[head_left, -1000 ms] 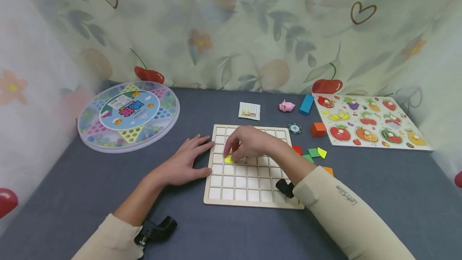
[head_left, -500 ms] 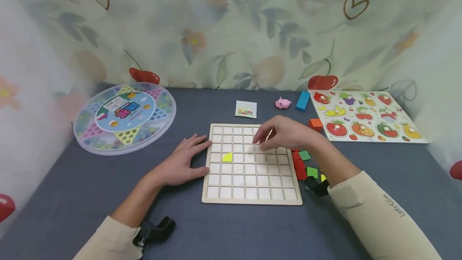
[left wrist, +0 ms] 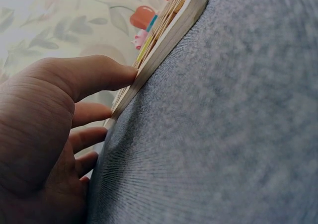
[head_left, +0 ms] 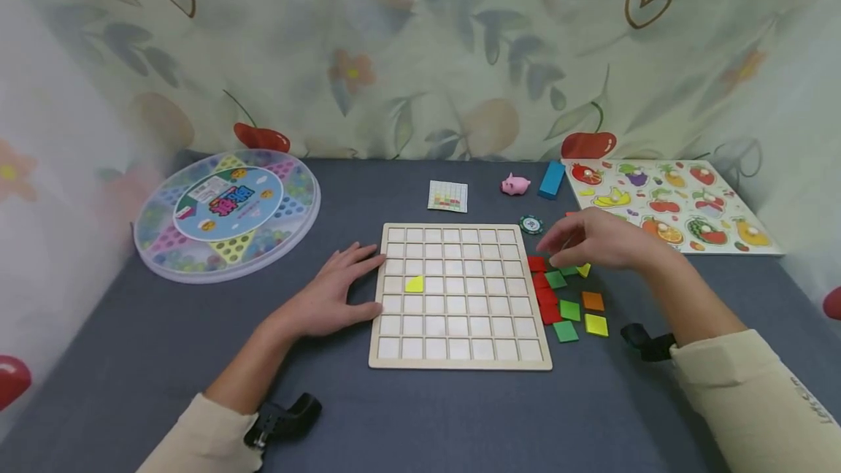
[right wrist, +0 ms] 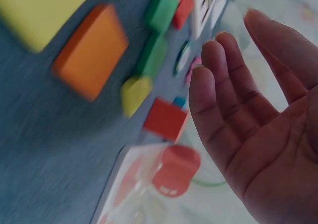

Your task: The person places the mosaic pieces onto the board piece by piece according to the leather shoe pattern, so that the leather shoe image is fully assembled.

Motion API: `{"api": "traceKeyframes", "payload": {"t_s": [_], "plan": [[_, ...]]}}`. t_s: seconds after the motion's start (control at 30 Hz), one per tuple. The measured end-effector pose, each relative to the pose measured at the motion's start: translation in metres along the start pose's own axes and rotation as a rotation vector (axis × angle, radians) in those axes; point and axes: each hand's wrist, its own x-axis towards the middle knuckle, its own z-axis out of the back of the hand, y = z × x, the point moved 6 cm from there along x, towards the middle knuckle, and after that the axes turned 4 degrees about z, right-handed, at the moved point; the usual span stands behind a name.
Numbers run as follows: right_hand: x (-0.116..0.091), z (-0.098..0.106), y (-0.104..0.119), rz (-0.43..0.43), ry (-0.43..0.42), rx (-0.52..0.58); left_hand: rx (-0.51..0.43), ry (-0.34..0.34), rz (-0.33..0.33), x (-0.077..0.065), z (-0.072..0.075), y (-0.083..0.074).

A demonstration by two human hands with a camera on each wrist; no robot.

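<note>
A wooden grid board [head_left: 460,366] lies flat on the dark cloth, with one yellow tile [head_left: 415,284] with a rounded corner in a left-hand cell. My left hand [head_left: 328,298] touches the board's left edge, thumb and fingers spread; the left wrist view has its thumb against the wooden side [left wrist: 164,57]. Right of the board my right hand [head_left: 598,239] hovers, fingers loosely bent and holding nothing. Below it lie red tiles [head_left: 548,305], green tiles [head_left: 569,310], an orange tile [head_left: 593,301] and a yellow tile [head_left: 596,325]. In the right wrist view the palm [right wrist: 268,154] shows bare.
Behind the board are a pattern card [head_left: 448,196], a pink pig figure [head_left: 515,184], a blue block [head_left: 552,180] and a poker chip [head_left: 531,225]. A fruit puzzle board [head_left: 742,236] lies at back right. The round game case [head_left: 226,217] sits at back left.
My right hand has let go of the yellow tile in its cell and moved right, off the board to the loose tiles. The left hand stays at the board's edge.
</note>
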Motion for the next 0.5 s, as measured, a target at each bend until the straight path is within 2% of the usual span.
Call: {"api": "traceKeyframes", "payload": {"t_s": [0.3,0.5], "plan": [[-0.019,0.003,-0.041,-0.015,0.002,-0.056,-0.015,0.011,-0.011,-0.002,-0.004,0.001],[-0.018,0.009,-0.053,-0.07,-0.004,-0.091,-0.01,0.001,-0.012,0.001,0.001,0.0]]}}
